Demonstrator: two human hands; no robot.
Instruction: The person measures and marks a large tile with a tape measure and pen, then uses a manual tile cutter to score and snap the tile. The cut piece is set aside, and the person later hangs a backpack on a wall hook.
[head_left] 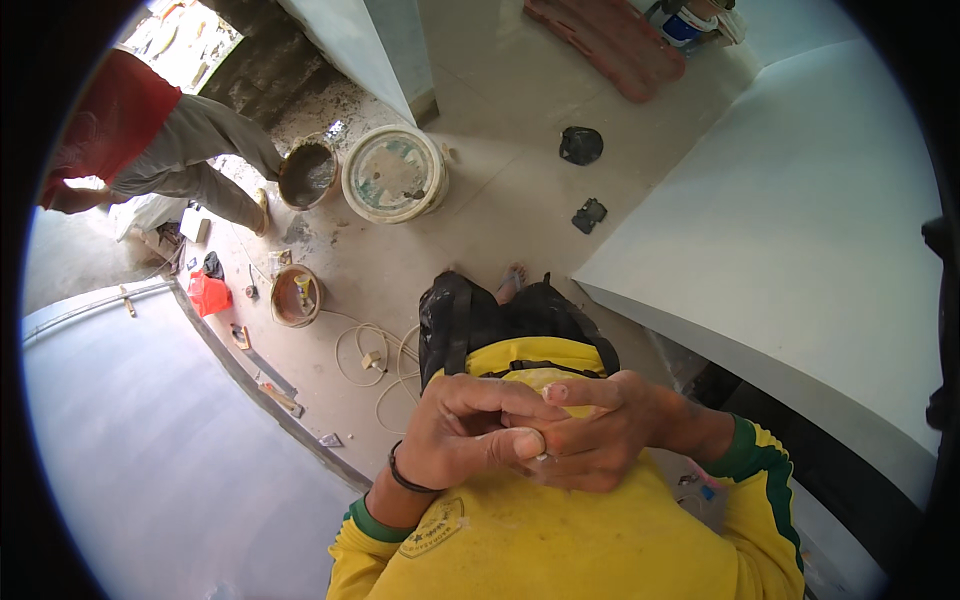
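Just behind the fingers [588,393] spreads the yellow shirt [590,560]; ahead and leftward, nearer the left hand [465,432], lies a pale corded plug [372,360]. It and the right hand [610,435] touch, fingers together, pointing inward; whether anything small is clamped between, I cannot tell.

Floor [500,215]: most items at left.
Lidded bucket [395,175] just right of open bucket [308,174]; third bucket [297,296] nearer, cable [372,360] to its right; hand tools [280,400] along left edge; two small items [581,146] toward right edge.
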